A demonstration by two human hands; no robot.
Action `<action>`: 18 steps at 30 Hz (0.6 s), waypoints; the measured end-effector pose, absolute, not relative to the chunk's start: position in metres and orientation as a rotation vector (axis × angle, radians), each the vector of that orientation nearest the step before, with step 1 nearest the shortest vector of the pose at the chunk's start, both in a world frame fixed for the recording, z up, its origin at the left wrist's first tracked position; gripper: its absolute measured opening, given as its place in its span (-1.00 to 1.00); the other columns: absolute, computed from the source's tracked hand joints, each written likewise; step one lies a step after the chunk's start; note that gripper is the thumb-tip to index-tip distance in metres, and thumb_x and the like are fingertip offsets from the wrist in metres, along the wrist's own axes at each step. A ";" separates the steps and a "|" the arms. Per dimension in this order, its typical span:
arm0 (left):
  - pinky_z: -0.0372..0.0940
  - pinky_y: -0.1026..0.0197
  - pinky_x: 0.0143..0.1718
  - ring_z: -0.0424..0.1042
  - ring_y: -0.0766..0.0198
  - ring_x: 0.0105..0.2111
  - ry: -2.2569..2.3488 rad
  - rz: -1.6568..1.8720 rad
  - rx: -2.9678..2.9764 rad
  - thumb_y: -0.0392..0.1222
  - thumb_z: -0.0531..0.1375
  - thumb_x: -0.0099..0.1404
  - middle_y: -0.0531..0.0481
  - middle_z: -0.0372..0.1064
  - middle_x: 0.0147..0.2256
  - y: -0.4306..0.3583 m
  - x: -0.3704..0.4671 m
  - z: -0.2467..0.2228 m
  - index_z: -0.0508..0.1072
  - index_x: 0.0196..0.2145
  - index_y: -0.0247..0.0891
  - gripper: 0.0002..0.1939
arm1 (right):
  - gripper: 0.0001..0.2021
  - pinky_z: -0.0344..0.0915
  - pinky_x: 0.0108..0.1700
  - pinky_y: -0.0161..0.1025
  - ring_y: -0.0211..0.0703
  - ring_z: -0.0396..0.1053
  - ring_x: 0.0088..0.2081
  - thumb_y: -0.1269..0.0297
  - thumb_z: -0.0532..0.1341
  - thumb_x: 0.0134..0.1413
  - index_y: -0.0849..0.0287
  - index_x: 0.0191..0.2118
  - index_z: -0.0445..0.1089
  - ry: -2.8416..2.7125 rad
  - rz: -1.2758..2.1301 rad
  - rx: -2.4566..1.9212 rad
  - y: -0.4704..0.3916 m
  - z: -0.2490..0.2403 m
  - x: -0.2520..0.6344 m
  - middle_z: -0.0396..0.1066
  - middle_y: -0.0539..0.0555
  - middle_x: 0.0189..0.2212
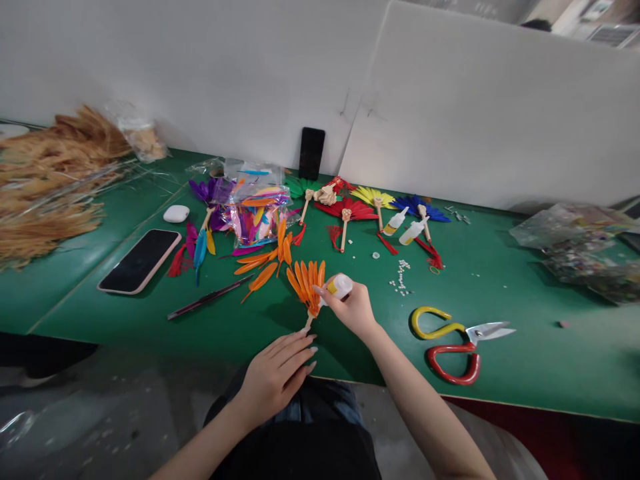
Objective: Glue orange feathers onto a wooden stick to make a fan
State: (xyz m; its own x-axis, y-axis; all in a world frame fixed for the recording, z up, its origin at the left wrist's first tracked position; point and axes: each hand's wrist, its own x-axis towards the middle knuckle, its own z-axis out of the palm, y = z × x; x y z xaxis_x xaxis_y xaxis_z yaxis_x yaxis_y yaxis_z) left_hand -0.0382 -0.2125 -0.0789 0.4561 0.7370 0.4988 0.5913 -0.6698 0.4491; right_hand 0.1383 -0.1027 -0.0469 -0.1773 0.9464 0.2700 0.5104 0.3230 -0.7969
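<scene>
An orange feather fan [306, 283] with a pale wooden handle lies near the front edge of the green table. My left hand [279, 373] is at the bottom of that handle, its fingertips holding the end. In my right hand [354, 310] is a small white glue bottle [342, 285] with a yellow label, tipped so its nozzle points at the base of the orange feathers. Whether the nozzle touches them I cannot tell. Loose orange feathers [261, 278] are scattered just left of the fan.
Finished-looking fans in red [346, 212], yellow [379, 198] and blue [423, 208] lie behind, beside two more glue bottles [413, 231]. Scissors [463, 340] rest at right. At left are a phone [141, 261], dark tweezers [210, 297] and a bag of feathers [257, 217].
</scene>
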 end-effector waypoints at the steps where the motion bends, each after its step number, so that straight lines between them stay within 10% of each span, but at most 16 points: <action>1: 0.31 0.06 0.03 0.31 0.11 0.07 1.151 1.019 2.475 -0.39 0.09 0.28 -0.15 0.40 -0.01 -0.213 -0.038 -0.079 0.38 -0.02 -0.29 -0.69 | -0.62 0.12 -0.61 -0.38 -0.31 0.22 -0.65 -0.06 0.23 -0.04 0.21 -0.52 0.36 -1.811 0.717 -1.296 -0.102 -0.048 0.138 0.32 -0.02 -0.69; 18: 0.14 0.09 0.16 0.17 0.14 0.17 1.151 0.927 1.838 -0.04 0.14 0.29 -0.01 0.24 0.14 -0.124 -0.032 -0.002 0.32 0.09 -0.13 -0.58 | -0.63 0.04 -0.58 -0.36 -0.34 0.09 -0.63 0.04 0.20 0.01 0.19 -0.62 0.20 -1.765 0.874 -1.196 -0.101 -0.049 0.139 0.17 -0.07 -0.70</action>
State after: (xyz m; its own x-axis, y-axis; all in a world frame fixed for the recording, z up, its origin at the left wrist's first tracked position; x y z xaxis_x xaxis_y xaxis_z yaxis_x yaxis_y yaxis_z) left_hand -0.0321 -0.1241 -0.0018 0.3289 0.9272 0.1791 0.3725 -0.3016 0.8776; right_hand 0.1388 -0.1007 -0.0492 -0.2195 0.9455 0.2403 0.3816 0.3099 -0.8708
